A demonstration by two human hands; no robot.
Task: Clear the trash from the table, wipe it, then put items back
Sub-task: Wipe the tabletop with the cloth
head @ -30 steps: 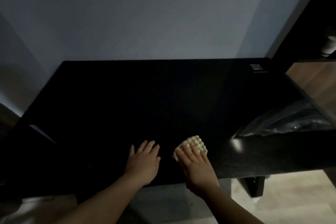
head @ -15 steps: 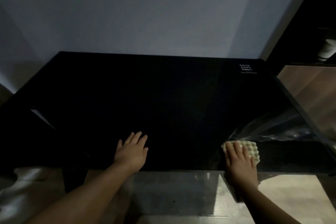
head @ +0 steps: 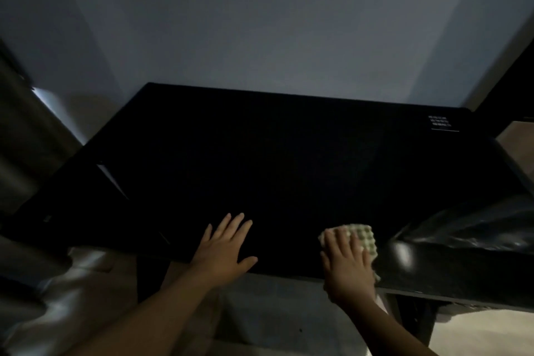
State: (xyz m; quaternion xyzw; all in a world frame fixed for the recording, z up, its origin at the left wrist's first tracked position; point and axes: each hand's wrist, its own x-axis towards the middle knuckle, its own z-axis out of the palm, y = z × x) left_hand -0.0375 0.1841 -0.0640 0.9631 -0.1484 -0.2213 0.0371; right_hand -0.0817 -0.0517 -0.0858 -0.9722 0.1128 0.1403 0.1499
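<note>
Fingers of the right hand (head: 346, 260) lie straight, pressing the waffle cloth (head: 364, 240) onto the black table (head: 289, 159) at lower right; the left hand (head: 224, 246) rests flat at lower centre. Wiping seems underway, and the next stroke likely needs steady downward pressure.

Left hand (head: 224, 243), right hand (head: 346, 261): flat, palm-down

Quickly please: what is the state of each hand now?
Left hand: open, lying flat on the black table.
Right hand: open, pressing the waffle-textured cloth onto the table.

White print on the table's (head: 289, 153) far-right corner, too blurred to read.
</note>
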